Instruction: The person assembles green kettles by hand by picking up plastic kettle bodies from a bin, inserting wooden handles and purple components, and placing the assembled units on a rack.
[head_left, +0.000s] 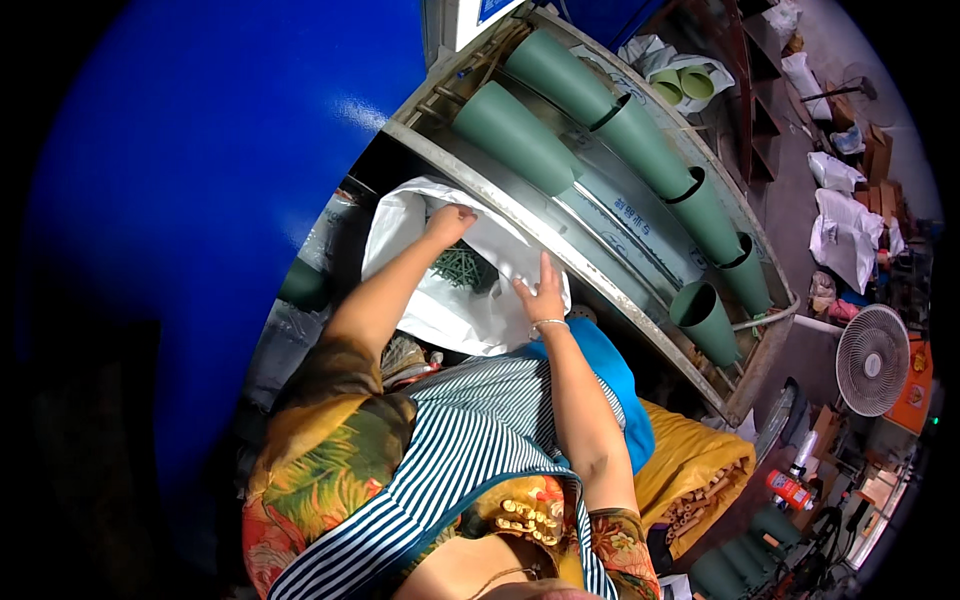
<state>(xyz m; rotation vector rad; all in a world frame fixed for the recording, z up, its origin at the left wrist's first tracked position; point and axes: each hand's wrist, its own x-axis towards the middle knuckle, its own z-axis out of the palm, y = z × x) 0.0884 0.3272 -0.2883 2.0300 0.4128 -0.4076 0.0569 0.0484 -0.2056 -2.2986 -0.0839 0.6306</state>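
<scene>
A white woven sack (400, 235) stands gaping in front of my body, with a heap of thin dark green strips (462, 266) inside. My left hand (452, 223) is at the sack's far rim, its fingers closed on the white material, as far as I can see. Against the right part of the sack rests my right hand (543, 298), thumb and fingers spread, with nothing held in it. Just beyond the sack runs a metal-edged tray (480, 185) carrying several green tapered plastic pots (517, 138) on their sides.
A large blue panel (230, 130) fills the left side. To the right stand a yellow sack of brown rolled pieces (690, 455), a round fan (873, 360) and a red fire extinguisher (789, 490). White bags (845, 235) lie along the far right, and a blue rounded thing (625, 400) sits beside my right arm.
</scene>
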